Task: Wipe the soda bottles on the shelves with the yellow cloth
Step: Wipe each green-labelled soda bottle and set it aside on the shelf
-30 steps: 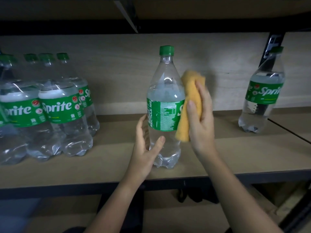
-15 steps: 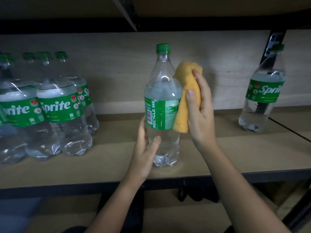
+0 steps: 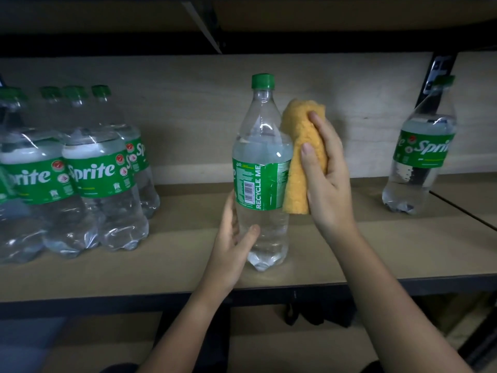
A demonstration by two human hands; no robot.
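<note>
**Head view: cloth on the bottle's right flank**

Head camera shows the soda bottle [image 3: 262,168] upright mid-shelf [image 3: 376,254], cap up, long axis vertical. The left hand [image 3: 231,246] curls round its lower body; the right hand [image 3: 326,179] clutches the yellow cloth [image 3: 301,157]. Best to brace low, stroke lengthwise, and rotate the bottle between passes.

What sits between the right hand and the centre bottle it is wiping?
In the head view, the folded yellow cloth lies between the right hand and the clear green-capped soda bottle, pressed against its right side.
</note>
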